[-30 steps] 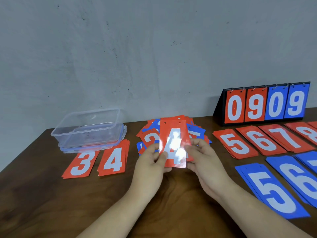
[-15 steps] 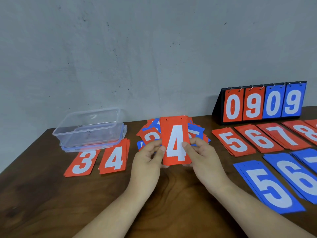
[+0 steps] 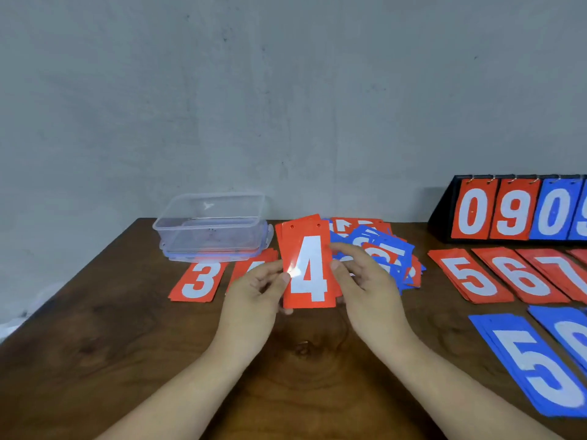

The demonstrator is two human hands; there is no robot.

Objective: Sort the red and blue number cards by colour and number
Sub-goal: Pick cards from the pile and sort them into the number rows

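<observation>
A second red card (image 3: 279,231) peeks out behind the red plastic card printed with a white 4 (image 3: 309,271); its number is hidden. At nine o'clock of these, the left hand (image 3: 254,300) covers most of a red card pile (image 3: 251,265) on the tabletop, so only the top of its digit shows. At three o'clock, the right hand (image 3: 368,287) hides the near part of the mixed heap of red and blue cards (image 3: 389,249). The right edge cuts off the black flip scoreboard (image 3: 508,211), the red 7 pile (image 3: 559,271) and a blue pile (image 3: 568,331) whose digit is unreadable.

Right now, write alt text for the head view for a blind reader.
A left hand and right hand hold a red rectangular card showing a white 4 above a dark wooden table. Around lie sorted red piles, blue piles, a mixed card heap, a clear plastic box and a black flip scoreboard.
</observation>
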